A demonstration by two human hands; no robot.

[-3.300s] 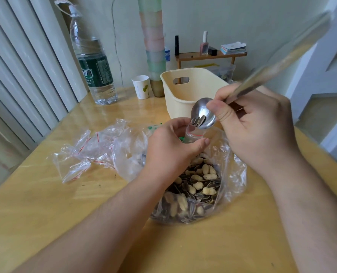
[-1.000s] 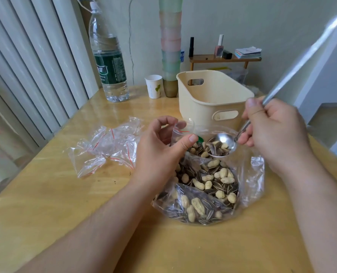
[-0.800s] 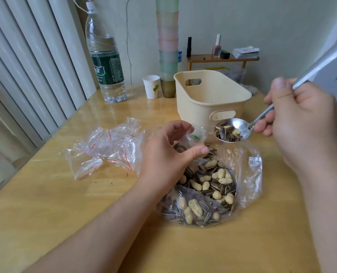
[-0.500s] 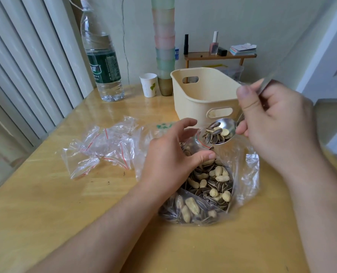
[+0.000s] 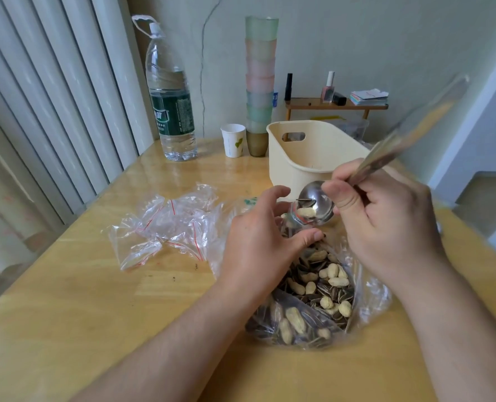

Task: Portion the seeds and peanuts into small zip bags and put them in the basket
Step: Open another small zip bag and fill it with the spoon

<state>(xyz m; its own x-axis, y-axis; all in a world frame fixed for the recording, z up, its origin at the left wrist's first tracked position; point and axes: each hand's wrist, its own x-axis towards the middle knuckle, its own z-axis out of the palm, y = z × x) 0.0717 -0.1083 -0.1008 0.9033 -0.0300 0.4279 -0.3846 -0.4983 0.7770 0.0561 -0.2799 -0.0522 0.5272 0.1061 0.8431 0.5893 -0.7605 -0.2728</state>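
Observation:
A large clear bag [image 5: 313,300] of striped sunflower seeds and peanuts lies open on the wooden table. My left hand [image 5: 258,242] holds a small zip bag [image 5: 294,220] upright above it, thumb and fingers around the bag's mouth. My right hand [image 5: 386,221] grips a metal spoon [image 5: 316,204] by its handle. The spoon is tipped over the small bag's mouth, with a peanut and a seed still in its bowl. The cream plastic basket [image 5: 296,158] stands just behind the hands.
A heap of empty small zip bags [image 5: 168,227] with red seal lines lies to the left. At the back stand a large water bottle [image 5: 171,111], a paper cup [image 5: 233,139], a tall stack of pastel cups [image 5: 259,82] and a small wooden shelf [image 5: 336,104].
My right hand scooped seeds and peanuts from the large bag, lifted the loaded spoon to the small bag and tipped it; most of the load has left the spoon.

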